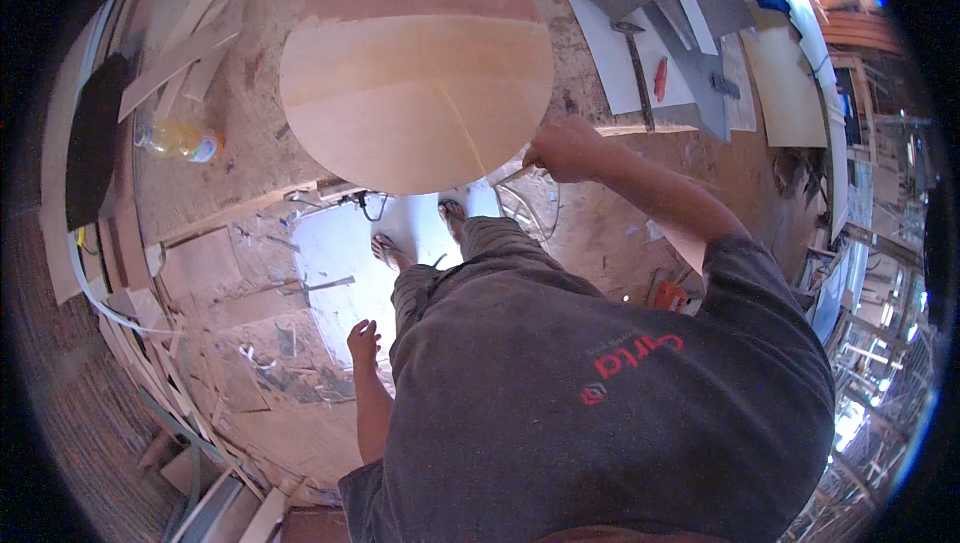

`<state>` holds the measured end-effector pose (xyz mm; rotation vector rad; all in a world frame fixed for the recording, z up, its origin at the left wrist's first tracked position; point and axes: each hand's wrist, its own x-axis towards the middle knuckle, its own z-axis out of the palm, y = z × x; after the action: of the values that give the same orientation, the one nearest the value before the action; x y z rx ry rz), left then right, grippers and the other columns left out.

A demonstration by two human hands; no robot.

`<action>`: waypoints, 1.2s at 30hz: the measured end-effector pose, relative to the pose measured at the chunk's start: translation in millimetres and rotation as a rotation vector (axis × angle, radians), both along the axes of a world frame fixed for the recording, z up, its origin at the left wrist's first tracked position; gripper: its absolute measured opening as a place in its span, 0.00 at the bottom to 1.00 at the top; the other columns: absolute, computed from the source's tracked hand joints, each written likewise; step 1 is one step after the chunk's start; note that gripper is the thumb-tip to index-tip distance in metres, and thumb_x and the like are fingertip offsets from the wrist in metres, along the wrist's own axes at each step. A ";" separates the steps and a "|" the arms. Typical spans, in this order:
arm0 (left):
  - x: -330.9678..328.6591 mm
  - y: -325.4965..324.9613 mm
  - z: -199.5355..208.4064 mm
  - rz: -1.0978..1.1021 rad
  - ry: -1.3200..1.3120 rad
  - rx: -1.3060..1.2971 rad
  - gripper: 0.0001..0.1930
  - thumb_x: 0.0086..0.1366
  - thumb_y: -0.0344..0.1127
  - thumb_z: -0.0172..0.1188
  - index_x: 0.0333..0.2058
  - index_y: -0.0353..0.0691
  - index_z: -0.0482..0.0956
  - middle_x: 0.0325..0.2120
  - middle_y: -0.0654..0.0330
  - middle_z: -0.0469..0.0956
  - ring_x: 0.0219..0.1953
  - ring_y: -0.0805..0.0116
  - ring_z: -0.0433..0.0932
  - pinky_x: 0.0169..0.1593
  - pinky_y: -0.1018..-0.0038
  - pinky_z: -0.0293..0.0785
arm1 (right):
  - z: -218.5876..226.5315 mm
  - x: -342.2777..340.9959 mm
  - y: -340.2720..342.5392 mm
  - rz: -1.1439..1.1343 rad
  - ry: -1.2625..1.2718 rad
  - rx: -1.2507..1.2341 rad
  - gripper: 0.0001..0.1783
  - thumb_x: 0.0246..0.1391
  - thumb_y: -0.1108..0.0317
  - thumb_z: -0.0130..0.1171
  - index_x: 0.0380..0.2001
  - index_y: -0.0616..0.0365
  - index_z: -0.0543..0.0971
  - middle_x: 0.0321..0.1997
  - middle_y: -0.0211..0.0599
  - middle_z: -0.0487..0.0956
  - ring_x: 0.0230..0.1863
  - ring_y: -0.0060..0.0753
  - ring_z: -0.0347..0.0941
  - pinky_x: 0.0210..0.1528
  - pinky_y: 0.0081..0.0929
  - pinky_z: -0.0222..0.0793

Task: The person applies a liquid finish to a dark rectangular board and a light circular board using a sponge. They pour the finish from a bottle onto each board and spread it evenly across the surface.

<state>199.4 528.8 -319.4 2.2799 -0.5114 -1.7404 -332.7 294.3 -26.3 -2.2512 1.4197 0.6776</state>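
Pale wooden disc (415, 108), large and face up on a worn brown surface (245, 148), seen from above; its near rim appears to reach past the middle of the surface's front edge. Its outline looks fully round, with no corners left, so the shaping seems done; whether its face or rim needs more work cannot be told. Being round, it has no long axis and points no particular way, though a darker reddish band crosses its far part from left to right, and a thin light line slants toward the near right rim. The person's right hand (568, 150) is curled at that rim; whether it pinches the disc cannot be told. The left hand (365, 343) hangs low, fingers loosely parted, apparently holding nothing. Toward the surface's left end lies a bottle of yellow liquid (180, 140); toward its right, a hammer (637, 68).
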 end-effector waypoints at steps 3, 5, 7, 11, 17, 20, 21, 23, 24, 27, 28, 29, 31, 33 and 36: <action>31.0 -30.8 -5.5 -0.090 -0.008 -0.065 0.25 0.65 0.42 0.69 0.57 0.38 0.78 0.36 0.55 0.83 0.31 0.68 0.82 0.26 0.73 0.72 | -8.7 13.4 -18.6 -0.260 -0.259 -0.288 0.20 0.53 0.72 0.60 0.48 0.40 0.87 0.46 0.33 0.86 0.50 0.42 0.82 0.51 0.45 0.77; 54.1 -46.1 -8.5 -0.109 -0.014 -0.090 0.24 0.65 0.42 0.69 0.56 0.38 0.78 0.33 0.56 0.82 0.30 0.69 0.82 0.25 0.74 0.72 | -5.0 42.9 -38.1 -0.340 -0.326 -0.545 0.19 0.55 0.74 0.58 0.48 0.43 0.86 0.51 0.32 0.85 0.56 0.40 0.79 0.57 0.43 0.75; 76.5 -75.9 -9.3 -0.146 -0.011 -0.128 0.24 0.65 0.42 0.69 0.56 0.38 0.78 0.32 0.57 0.82 0.30 0.69 0.82 0.24 0.75 0.71 | -36.6 46.6 -47.2 -0.274 -0.177 -0.556 0.20 0.58 0.71 0.56 0.51 0.41 0.85 0.54 0.32 0.84 0.56 0.42 0.80 0.57 0.46 0.76; 131.9 -103.0 -2.6 -0.097 -0.084 -0.238 0.23 0.66 0.41 0.68 0.56 0.38 0.78 0.32 0.58 0.82 0.30 0.69 0.82 0.24 0.75 0.71 | -33.0 60.8 -82.3 -0.365 -0.039 -0.337 0.19 0.60 0.67 0.57 0.53 0.37 0.85 0.53 0.33 0.85 0.53 0.44 0.81 0.55 0.48 0.77; 183.1 -87.9 -11.3 -0.170 -0.067 -0.083 0.23 0.66 0.41 0.68 0.56 0.38 0.78 0.36 0.57 0.84 0.30 0.67 0.83 0.25 0.73 0.74 | -39.8 59.8 -127.7 -0.533 0.004 -0.414 0.18 0.58 0.66 0.57 0.49 0.34 0.87 0.42 0.36 0.86 0.47 0.45 0.83 0.49 0.46 0.78; 186.5 -77.6 -15.3 -0.223 -0.092 -0.051 0.24 0.66 0.42 0.68 0.56 0.38 0.78 0.36 0.56 0.84 0.30 0.66 0.83 0.24 0.72 0.74 | -36.1 80.9 -103.4 -0.390 0.145 -0.275 0.17 0.56 0.65 0.59 0.47 0.31 0.87 0.41 0.35 0.87 0.44 0.45 0.84 0.46 0.46 0.79; 183.7 -76.6 -15.9 -0.209 -0.070 -0.019 0.24 0.65 0.43 0.68 0.56 0.38 0.78 0.37 0.55 0.84 0.30 0.65 0.84 0.24 0.71 0.75 | -32.7 87.1 -90.2 -0.352 0.126 -0.261 0.17 0.56 0.64 0.60 0.47 0.30 0.87 0.41 0.35 0.87 0.43 0.46 0.84 0.45 0.47 0.79; 177.4 -76.9 -21.0 -0.215 -0.039 -0.021 0.24 0.65 0.43 0.68 0.56 0.38 0.78 0.37 0.54 0.84 0.30 0.65 0.84 0.24 0.71 0.75 | -26.5 94.1 -54.6 -0.276 0.090 -0.232 0.18 0.54 0.64 0.61 0.46 0.29 0.87 0.40 0.35 0.87 0.41 0.47 0.84 0.44 0.47 0.79; 175.4 -77.4 -25.1 -0.220 -0.026 -0.022 0.24 0.65 0.43 0.68 0.56 0.38 0.78 0.37 0.54 0.84 0.30 0.65 0.84 0.24 0.70 0.75 | -28.9 93.6 -37.7 -0.295 0.075 -0.209 0.17 0.54 0.64 0.62 0.46 0.28 0.87 0.40 0.34 0.87 0.41 0.47 0.84 0.44 0.47 0.79; 169.0 -89.5 -37.5 -0.223 0.046 -0.069 0.24 0.65 0.43 0.68 0.56 0.38 0.78 0.37 0.54 0.84 0.31 0.65 0.84 0.24 0.70 0.74 | -32.9 94.6 5.5 -0.280 0.047 -0.142 0.17 0.54 0.63 0.63 0.46 0.29 0.87 0.40 0.35 0.87 0.42 0.47 0.84 0.44 0.46 0.79; 164.3 -94.0 -39.3 -0.229 0.031 -0.064 0.24 0.65 0.43 0.68 0.56 0.38 0.78 0.37 0.54 0.84 0.31 0.65 0.84 0.24 0.71 0.74 | -31.0 95.6 15.8 -0.261 0.042 -0.122 0.16 0.54 0.63 0.64 0.46 0.29 0.87 0.41 0.35 0.87 0.42 0.47 0.84 0.44 0.46 0.79; 156.2 -101.2 -37.6 -0.235 0.019 -0.059 0.25 0.65 0.43 0.68 0.56 0.38 0.78 0.36 0.54 0.84 0.31 0.65 0.84 0.24 0.71 0.74 | -22.4 99.2 24.0 -0.268 0.013 -0.097 0.16 0.55 0.63 0.63 0.46 0.31 0.87 0.41 0.36 0.86 0.42 0.46 0.84 0.44 0.45 0.79; 153.0 -109.8 -40.9 -0.200 -0.011 -0.062 0.25 0.65 0.43 0.69 0.57 0.38 0.78 0.35 0.54 0.83 0.30 0.67 0.83 0.24 0.72 0.73 | -7.9 105.9 25.2 -0.269 -0.065 -0.050 0.15 0.56 0.64 0.63 0.46 0.35 0.87 0.43 0.38 0.86 0.43 0.46 0.84 0.45 0.44 0.79; 148.2 -122.5 -36.9 -0.192 -0.016 -0.095 0.25 0.65 0.42 0.69 0.57 0.38 0.77 0.34 0.55 0.83 0.30 0.68 0.82 0.23 0.72 0.71 | -10.3 98.6 6.1 -0.381 -0.231 -0.224 0.14 0.58 0.66 0.61 0.46 0.39 0.87 0.44 0.39 0.86 0.45 0.46 0.83 0.47 0.43 0.78; 143.3 -129.5 -20.4 -0.188 -0.007 -0.121 0.25 0.65 0.41 0.68 0.58 0.38 0.77 0.34 0.55 0.82 0.29 0.69 0.81 0.24 0.74 0.70 | -25.7 112.6 -37.5 -0.409 -0.328 -0.515 0.16 0.59 0.70 0.58 0.47 0.42 0.86 0.48 0.37 0.85 0.48 0.45 0.82 0.50 0.44 0.78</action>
<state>342.7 399.4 -339.9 2.2161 -0.8335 -1.7320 -220.2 256.8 -51.9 -2.1651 1.9489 -0.2061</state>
